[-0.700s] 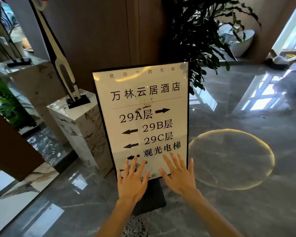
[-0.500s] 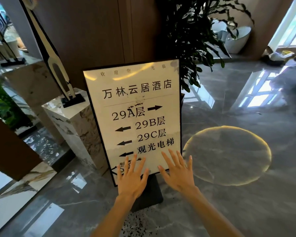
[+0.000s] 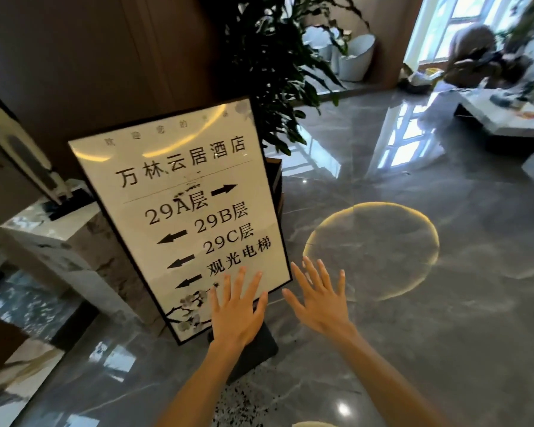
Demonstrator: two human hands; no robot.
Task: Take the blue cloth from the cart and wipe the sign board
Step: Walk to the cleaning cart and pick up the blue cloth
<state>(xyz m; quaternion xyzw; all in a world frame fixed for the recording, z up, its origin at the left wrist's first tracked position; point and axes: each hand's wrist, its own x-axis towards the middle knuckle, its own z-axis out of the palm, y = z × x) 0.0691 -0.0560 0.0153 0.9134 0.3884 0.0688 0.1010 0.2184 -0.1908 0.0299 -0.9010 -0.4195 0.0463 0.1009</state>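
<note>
Both hands are hanging empty with fingers spread wide apart, gripping nothing: the left hand (image 3: 238, 312) is showing in front of the lower right corner of the sign board (image 3: 185, 211), and whether its fingertips are touching the glossy face cannot be told; the right hand (image 3: 321, 300) is hovering just beside the board's right edge, over the polished stone floor (image 3: 413, 334). The blue cloth and the cart are not appearing anywhere in this view, so the first step, fetching the cloth, is not yet done. The board is standing tilted on a dark base plate (image 3: 256, 349), with a marble pedestal (image 3: 65, 241) close on its left and a leafy plant (image 3: 269, 72) behind. From here the likeliest trouble is bare palms pressing on the face and leaving smears on it. A push on that low corner could also be rocking or sliding the stand on the slick floor, possibly knocking it against the pedestal. Dark specks around the "29A" line look like the dirt needing attention, and they are sitting well above where the hands are now.
</note>
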